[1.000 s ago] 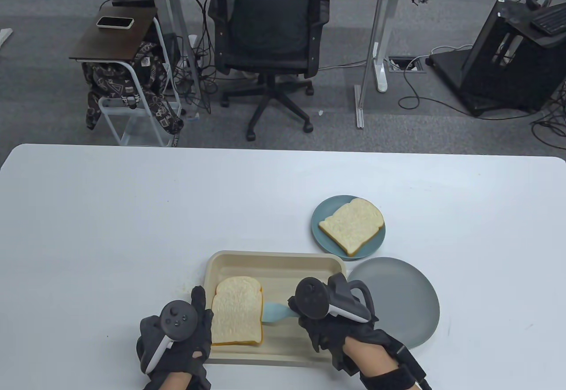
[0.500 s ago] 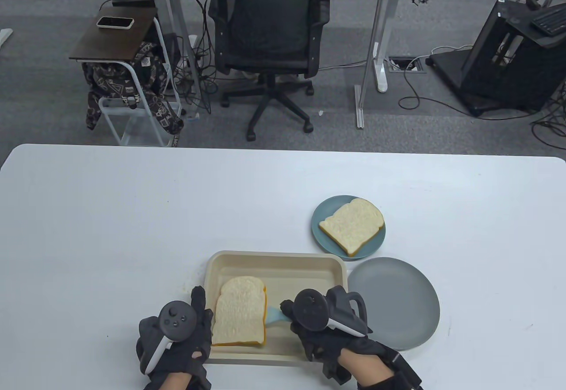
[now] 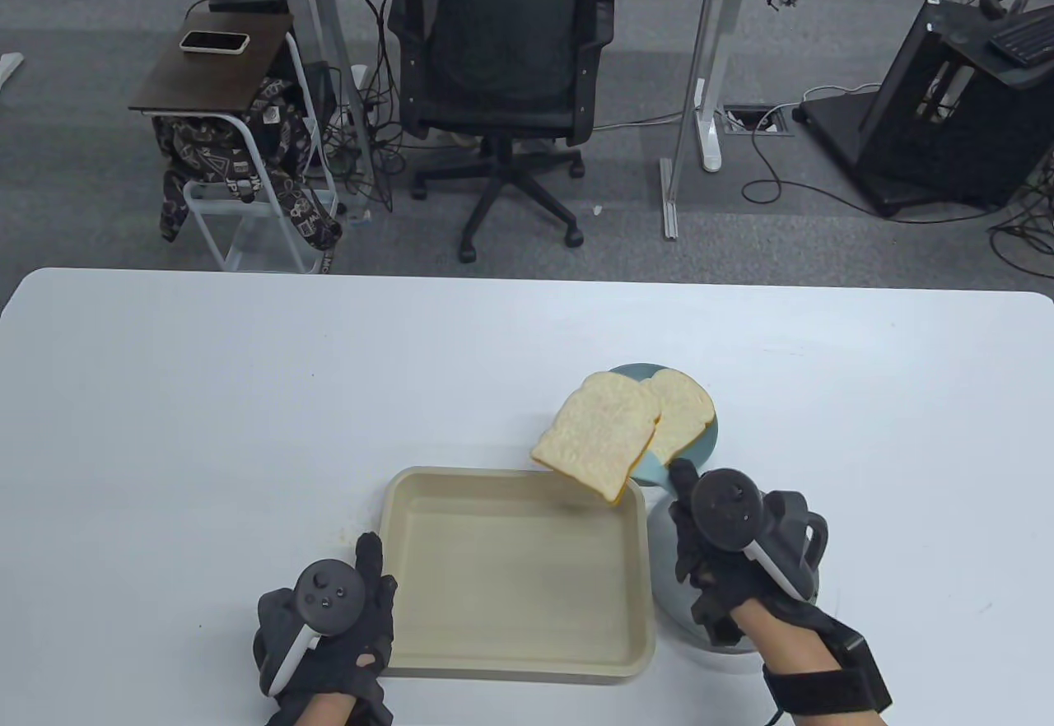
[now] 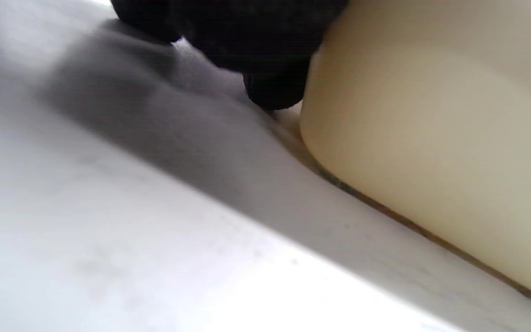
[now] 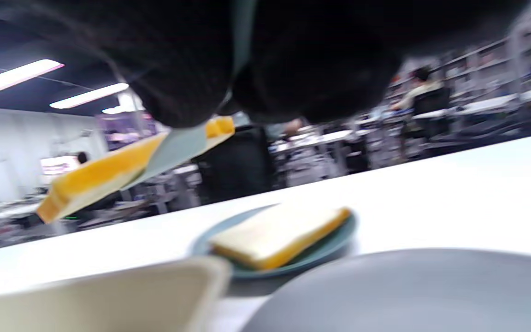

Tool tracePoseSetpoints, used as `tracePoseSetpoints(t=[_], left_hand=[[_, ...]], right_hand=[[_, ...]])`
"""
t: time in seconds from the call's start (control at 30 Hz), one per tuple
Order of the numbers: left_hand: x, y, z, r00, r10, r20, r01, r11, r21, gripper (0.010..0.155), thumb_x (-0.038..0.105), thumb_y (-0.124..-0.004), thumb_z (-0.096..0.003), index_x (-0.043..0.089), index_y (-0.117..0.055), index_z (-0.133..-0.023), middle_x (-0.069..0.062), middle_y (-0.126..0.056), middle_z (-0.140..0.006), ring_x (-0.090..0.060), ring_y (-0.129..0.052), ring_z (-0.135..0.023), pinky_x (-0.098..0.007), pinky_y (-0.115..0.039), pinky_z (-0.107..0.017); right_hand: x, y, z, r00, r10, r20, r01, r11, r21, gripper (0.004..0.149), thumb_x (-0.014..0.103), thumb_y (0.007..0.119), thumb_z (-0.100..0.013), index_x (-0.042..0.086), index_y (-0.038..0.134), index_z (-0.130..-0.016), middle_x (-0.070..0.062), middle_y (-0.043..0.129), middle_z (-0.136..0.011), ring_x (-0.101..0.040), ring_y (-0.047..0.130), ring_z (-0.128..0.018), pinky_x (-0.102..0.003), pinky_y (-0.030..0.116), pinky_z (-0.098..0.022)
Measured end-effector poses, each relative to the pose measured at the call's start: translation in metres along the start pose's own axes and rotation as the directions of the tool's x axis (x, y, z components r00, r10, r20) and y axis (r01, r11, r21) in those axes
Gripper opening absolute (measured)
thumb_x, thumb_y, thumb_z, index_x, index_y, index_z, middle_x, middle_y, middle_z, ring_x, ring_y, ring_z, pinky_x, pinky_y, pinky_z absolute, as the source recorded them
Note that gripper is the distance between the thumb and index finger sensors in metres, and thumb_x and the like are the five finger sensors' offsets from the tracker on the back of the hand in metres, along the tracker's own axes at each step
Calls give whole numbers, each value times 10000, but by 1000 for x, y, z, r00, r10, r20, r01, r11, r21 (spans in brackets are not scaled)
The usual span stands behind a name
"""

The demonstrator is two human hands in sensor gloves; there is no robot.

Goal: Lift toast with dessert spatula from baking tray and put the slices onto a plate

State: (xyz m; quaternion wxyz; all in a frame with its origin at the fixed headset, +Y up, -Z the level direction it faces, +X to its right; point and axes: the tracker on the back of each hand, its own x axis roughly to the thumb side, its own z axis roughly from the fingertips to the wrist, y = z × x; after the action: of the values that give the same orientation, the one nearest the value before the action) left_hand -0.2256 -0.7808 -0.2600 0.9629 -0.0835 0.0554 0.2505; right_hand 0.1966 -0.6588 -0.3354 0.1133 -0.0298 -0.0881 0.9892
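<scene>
A slice of toast point(image 3: 597, 448) rides tilted in the air on the pale blue dessert spatula point(image 5: 180, 146), over the beige baking tray's point(image 3: 510, 664) far right corner. My right hand point(image 3: 700, 545) grips the spatula's handle, above the grey plate point(image 3: 671, 607). A second slice point(image 3: 687, 413) lies on the blue plate point(image 3: 706, 446) behind. The tray holds nothing. My left hand point(image 3: 346, 627) rests with straight fingers point(image 4: 274, 90) against the tray's point(image 4: 431, 138) near left corner. In the right wrist view the lifted toast point(image 5: 95, 177) hangs above the blue plate point(image 5: 330, 249) with its slice point(image 5: 274, 233).
The grey plate point(image 5: 408, 295) sits right of the tray, partly under my right hand. Beyond the table's far edge stand an office chair point(image 3: 502, 59), a small side table with a phone point(image 3: 214, 41), and desk legs.
The right hand slid the spatula under the toast, lifted it out of the tray and carried it up and right toward the blue plate. The left hand stayed at the tray.
</scene>
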Motion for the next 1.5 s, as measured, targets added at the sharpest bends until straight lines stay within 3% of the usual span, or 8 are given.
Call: tracePoseSetpoints(t=[0.17,0.7,1.07,1.5], left_hand=[[0,0,0,1000,2,0,-2,1000,-2,616,401,-618,-594,170,-409,-1125,-5,-897,-823,-114,-955,-252,-569,-588,-749],[-1,0,0,1000,6,1,-6,1000,-3,616,402,-619,-594,171,-408,-1125,-6,-896,-823,-114,-955,-253,-567,-585,-750],[-1,0,0,1000,8,1,-8,1000,-4,618,404,-622,-592,173,-409,-1125,-6,-899,-821,-115,-956,-251,-569,-586,-747],[-1,1,-1,1000,13,1,-13,1000,-7,616,405,-620,-593,174,-408,-1124,-5,-896,-825,-115,-956,-254,-565,-581,-751]], right_hand=[[-12,12,-25,989,50,-138,-48,999,17,492,297,876,-385,182,835,-862,-116,961,-666,-248,989,-260,-310,898,-33],[3,32,-59,949,254,-186,-234,964,124,490,296,874,-381,174,849,-855,-124,970,-655,-253,992,-242,-312,894,-17],[16,0,-85,915,359,-186,-298,910,288,499,297,888,-374,179,852,-858,-130,965,-668,-278,1001,-266,-344,900,-37],[5,-19,-78,900,388,-201,-292,876,384,502,292,890,-378,174,849,-863,-137,961,-675,-287,1002,-274,-355,902,-44]])
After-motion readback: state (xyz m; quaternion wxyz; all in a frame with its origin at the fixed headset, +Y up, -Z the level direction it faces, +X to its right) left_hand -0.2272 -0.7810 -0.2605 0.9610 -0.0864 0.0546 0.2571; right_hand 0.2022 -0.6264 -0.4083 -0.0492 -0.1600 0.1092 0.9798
